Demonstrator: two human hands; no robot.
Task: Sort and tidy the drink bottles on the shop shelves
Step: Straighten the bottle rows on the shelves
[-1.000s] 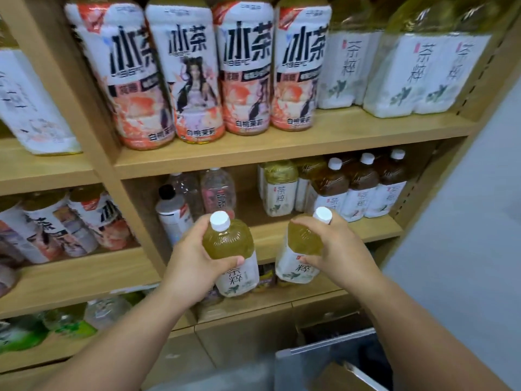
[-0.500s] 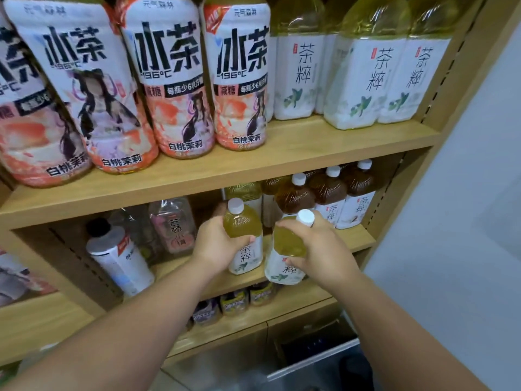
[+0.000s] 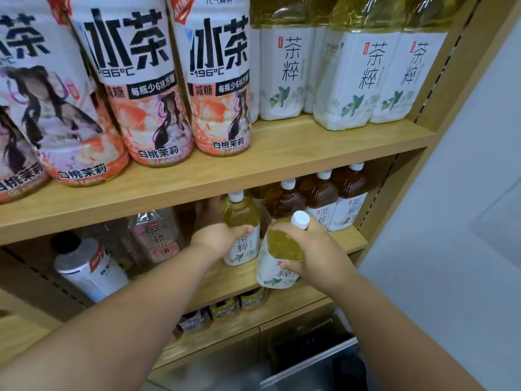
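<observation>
Both small bottles have advanced toward the middle shelf (image 3: 348, 240) since the earlier frames, when they were held out in front of the unit. The left one has gone in under the upper shelf (image 3: 282, 153), and the right one has closed up beside it.

Findings at this moment:

1. The left hand (image 3: 215, 238) is wrapped round the left green-tea bottle (image 3: 240, 214), with the thumb across the front of it. That bottle is upright, and its base is at or just above the shelf board. Contact cannot be confirmed.
2. The right hand (image 3: 317, 255) is wrapped round the shoulder and body of the right green-tea bottle (image 3: 277, 248), whose white cap shows above the fingers. This bottle tilts with its cap to the right. Its base hangs in front of the shelf's front edge, so it is not yet on the board.
3. The two bottles are just beside each other, and whether they touch cannot be told. The brown-tea bottles (image 3: 320, 190) stand in a row immediately behind and to the right.
4. Further left on the same shelf stand a white bottle with a black cap (image 3: 87, 263) and a clear pink-label bottle (image 3: 158, 235), well apart from the work. The large green-tea bottles (image 3: 284, 74) and peach iced-tea bottles (image 3: 141, 94) occupy the upper shelf.

Assessment: the placement step is under way. The left bottle is at or close to its position, next to the brown tea. The right bottle appears to need righting and setting in alongside it, with care not to knock the row behind.
</observation>
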